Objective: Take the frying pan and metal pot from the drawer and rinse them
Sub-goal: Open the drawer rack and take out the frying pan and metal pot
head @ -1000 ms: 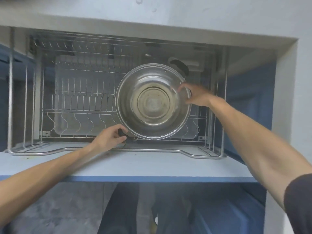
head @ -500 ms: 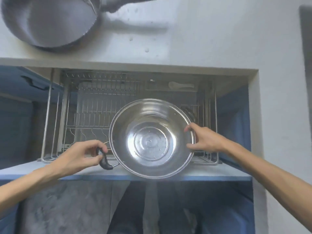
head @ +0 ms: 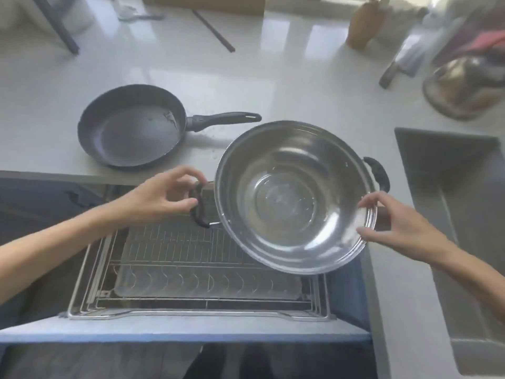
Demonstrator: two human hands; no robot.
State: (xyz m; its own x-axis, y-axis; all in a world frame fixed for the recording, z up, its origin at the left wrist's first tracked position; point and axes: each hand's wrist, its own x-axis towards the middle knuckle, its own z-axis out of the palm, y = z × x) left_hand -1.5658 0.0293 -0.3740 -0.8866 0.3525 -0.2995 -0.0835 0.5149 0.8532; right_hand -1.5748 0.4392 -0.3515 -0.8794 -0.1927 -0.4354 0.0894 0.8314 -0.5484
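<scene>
A wide stainless metal pot [head: 292, 198] with two black handles hangs tilted in the air above the open drawer [head: 191, 313] and the counter's edge. My left hand [head: 166, 195] grips its left black handle. My right hand [head: 393, 222] pinches the rim on the right, just below the other handle. A dark frying pan [head: 131, 127] with a black handle rests upright on the white counter [head: 273, 72], left of and behind the pot. The drawer holds a wire dish rack and a drip tray.
A grey sink [head: 464, 214] lies to the right of the pot. At the counter's back stand a cleaver [head: 404, 61], a glass lid [head: 464, 88], a brown bottle [head: 363, 23] and chopsticks [head: 213, 31]. Blue cabinet fronts flank the drawer.
Both hands have lifted the pot out of the drawer rack and carried it up and to the right. My view has risen, so the counter, frying pan and sink now show.
</scene>
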